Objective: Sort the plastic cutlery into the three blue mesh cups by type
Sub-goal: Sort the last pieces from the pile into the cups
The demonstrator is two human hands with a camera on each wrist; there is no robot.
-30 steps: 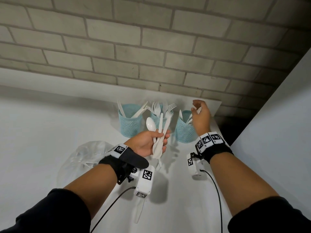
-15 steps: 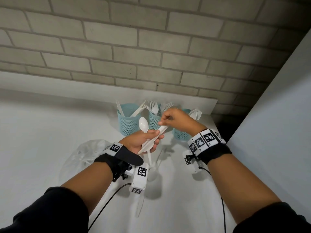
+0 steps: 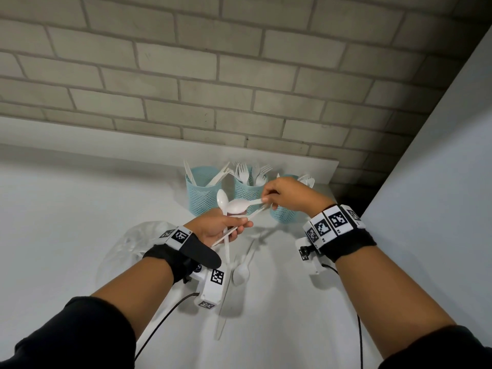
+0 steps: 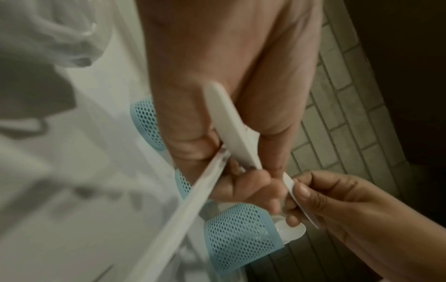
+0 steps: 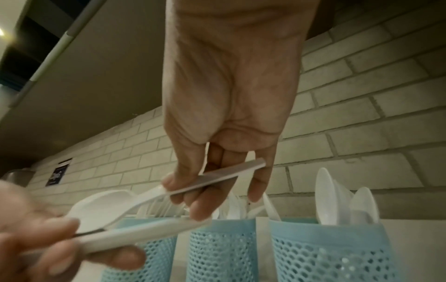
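Observation:
Three blue mesh cups stand by the brick wall: the left cup (image 3: pixel 203 194) holds knives, the middle cup (image 3: pixel 247 191) forks, the right cup (image 3: pixel 283 218) (image 5: pixel 330 250) spoons. My left hand (image 3: pixel 234 226) grips a small bundle of white cutlery (image 4: pixel 231 124), with one spoon (image 3: pixel 222 201) standing up out of it. My right hand (image 3: pixel 267 199) (image 5: pixel 217 183) pinches the handle of another white spoon (image 3: pixel 239 206) (image 5: pixel 103 204), held level just above the left hand, bowl pointing left. The right hand hides part of the right cup.
A white spoon (image 3: pixel 241 272) and another white piece (image 3: pixel 221 326) lie on the white table (image 3: pixel 66 209) below my left wrist. A crumpled clear plastic bag (image 3: pixel 125 246) lies left of the left wrist. A grey panel (image 3: pixel 439 182) closes the right side.
My right hand came back from the right cup to the left hand's bundle, took a spoon by its handle and now holds it level. The left hand stayed low in front of the cups.

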